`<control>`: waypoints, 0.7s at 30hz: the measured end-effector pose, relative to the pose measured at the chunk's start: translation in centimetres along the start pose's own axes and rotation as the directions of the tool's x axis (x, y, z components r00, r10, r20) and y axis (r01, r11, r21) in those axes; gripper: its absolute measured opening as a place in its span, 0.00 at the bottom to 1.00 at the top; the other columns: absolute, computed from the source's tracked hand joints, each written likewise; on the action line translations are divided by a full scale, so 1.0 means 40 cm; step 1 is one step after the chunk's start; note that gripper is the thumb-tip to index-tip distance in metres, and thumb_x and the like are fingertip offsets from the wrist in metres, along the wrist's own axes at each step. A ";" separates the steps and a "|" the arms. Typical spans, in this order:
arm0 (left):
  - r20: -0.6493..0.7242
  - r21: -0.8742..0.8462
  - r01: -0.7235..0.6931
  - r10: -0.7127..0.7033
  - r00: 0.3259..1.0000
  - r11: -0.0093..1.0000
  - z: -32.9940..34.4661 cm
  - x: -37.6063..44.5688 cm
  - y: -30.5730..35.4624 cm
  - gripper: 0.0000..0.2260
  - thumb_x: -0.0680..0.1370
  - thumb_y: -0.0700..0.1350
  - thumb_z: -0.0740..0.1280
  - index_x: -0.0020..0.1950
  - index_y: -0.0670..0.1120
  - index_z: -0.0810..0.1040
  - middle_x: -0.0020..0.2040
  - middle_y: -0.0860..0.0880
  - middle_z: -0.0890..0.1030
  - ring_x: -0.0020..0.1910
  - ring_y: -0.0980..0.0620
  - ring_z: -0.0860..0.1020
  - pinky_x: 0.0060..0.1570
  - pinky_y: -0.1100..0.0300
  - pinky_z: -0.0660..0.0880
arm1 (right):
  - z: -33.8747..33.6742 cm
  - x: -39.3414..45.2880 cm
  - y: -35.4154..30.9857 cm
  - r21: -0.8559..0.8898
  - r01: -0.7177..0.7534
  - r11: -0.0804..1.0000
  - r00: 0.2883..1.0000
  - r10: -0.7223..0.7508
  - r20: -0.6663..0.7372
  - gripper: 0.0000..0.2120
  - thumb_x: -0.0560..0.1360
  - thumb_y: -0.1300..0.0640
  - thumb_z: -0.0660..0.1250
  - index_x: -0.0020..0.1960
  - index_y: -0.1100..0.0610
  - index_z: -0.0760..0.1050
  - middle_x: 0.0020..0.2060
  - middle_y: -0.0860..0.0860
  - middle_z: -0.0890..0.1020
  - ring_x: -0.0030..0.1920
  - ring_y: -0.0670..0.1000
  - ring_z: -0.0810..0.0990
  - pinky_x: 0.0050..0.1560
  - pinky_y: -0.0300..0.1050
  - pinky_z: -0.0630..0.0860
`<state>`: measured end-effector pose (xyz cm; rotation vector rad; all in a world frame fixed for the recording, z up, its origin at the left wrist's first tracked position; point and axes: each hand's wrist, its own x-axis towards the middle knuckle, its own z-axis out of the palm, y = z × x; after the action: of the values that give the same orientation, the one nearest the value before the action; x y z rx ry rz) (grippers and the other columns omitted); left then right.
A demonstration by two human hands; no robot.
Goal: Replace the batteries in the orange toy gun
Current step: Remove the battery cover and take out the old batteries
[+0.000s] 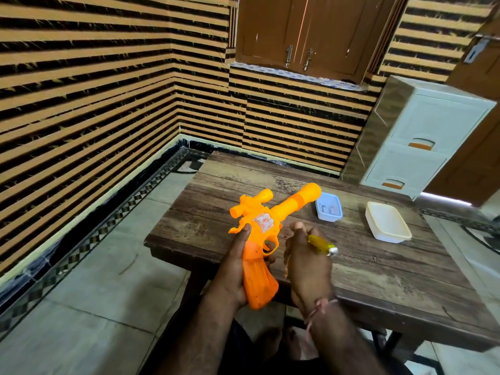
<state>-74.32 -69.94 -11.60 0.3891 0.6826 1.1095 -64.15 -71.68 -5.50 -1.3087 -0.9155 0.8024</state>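
**Toy gun held ready, screwdriver in the other hand**

The orange toy gun (259,239) is off the table (378,272), held in the air just above its near left corner. The left hand (235,269) is wrapped around the handle from the left, thumb pressed up along the back of the body near the hammer, fingers curling round the front below the trigger. That grip keeps the barrel pointing up and away toward the far side of the table, and turns the flat side of the handle toward the camera, probably so the battery cover can be found and reached. No open cover or loose battery can be seen, so the job looks to be at its start.

The right hand (305,263) sits just right of the gun, fingers curled shut around a screwdriver (322,244) with a yellow see-through handle. Only the handle and a metal collar show; the shaft and tip cannot be made out, so whether it touches the gun cannot be told. Holding it close suggests a screw on the handle is the next concern.

Beyond the gun, on the table, stands a small blue tray (328,208) with a few small items inside, too small to identify. Right of that tray lies a white box (387,221), open and apparently empty, likely there to catch screws or old batteries.
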 end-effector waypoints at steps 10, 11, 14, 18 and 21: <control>0.026 0.051 -0.067 0.065 0.998 0.996 -0.008 0.005 -0.006 0.26 0.74 0.64 0.66 0.60 0.45 0.79 0.43 0.45 0.80 0.35 0.51 0.77 0.31 0.60 0.75 | -0.138 0.135 0.030 0.608 -0.614 0.503 0.757 0.593 0.275 0.13 0.82 0.55 0.58 0.38 0.54 0.69 0.21 0.45 0.70 0.17 0.42 0.68 0.18 0.29 0.60; 0.021 0.056 -0.072 0.071 0.997 0.996 -0.009 0.005 -0.005 0.25 0.75 0.64 0.65 0.60 0.45 0.79 0.43 0.45 0.80 0.34 0.51 0.77 0.32 0.60 0.75 | -0.142 0.135 0.032 0.606 -0.621 0.497 0.756 0.582 0.299 0.13 0.82 0.55 0.57 0.38 0.54 0.69 0.21 0.45 0.70 0.17 0.42 0.67 0.17 0.29 0.60; 0.011 0.072 -0.076 0.075 0.997 0.995 -0.008 0.004 -0.006 0.24 0.74 0.63 0.63 0.57 0.45 0.80 0.43 0.45 0.81 0.34 0.51 0.78 0.33 0.59 0.75 | -0.148 0.134 0.043 0.563 -0.624 0.542 0.766 0.568 0.303 0.12 0.82 0.55 0.57 0.40 0.54 0.70 0.22 0.45 0.70 0.17 0.42 0.66 0.16 0.31 0.60; -0.014 0.083 -0.087 0.088 0.996 0.993 -0.001 -0.006 0.002 0.24 0.75 0.62 0.60 0.58 0.45 0.80 0.42 0.46 0.82 0.33 0.52 0.78 0.34 0.59 0.74 | -0.144 0.125 0.048 0.286 -0.538 0.793 0.843 0.512 0.166 0.14 0.82 0.51 0.60 0.40 0.56 0.72 0.23 0.48 0.70 0.18 0.44 0.65 0.19 0.31 0.60; -0.020 0.070 -0.106 0.108 0.994 0.992 0.007 -0.012 0.009 0.23 0.77 0.61 0.59 0.58 0.45 0.79 0.42 0.46 0.82 0.33 0.52 0.78 0.34 0.59 0.75 | -0.152 0.114 0.026 0.029 -0.442 0.896 0.891 0.436 0.127 0.15 0.82 0.51 0.59 0.40 0.58 0.72 0.24 0.51 0.71 0.19 0.46 0.65 0.18 0.34 0.59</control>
<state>-74.52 -70.22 -11.03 0.4768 0.7286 1.1960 -56.67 -70.13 -6.24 -1.4524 -0.6851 1.2607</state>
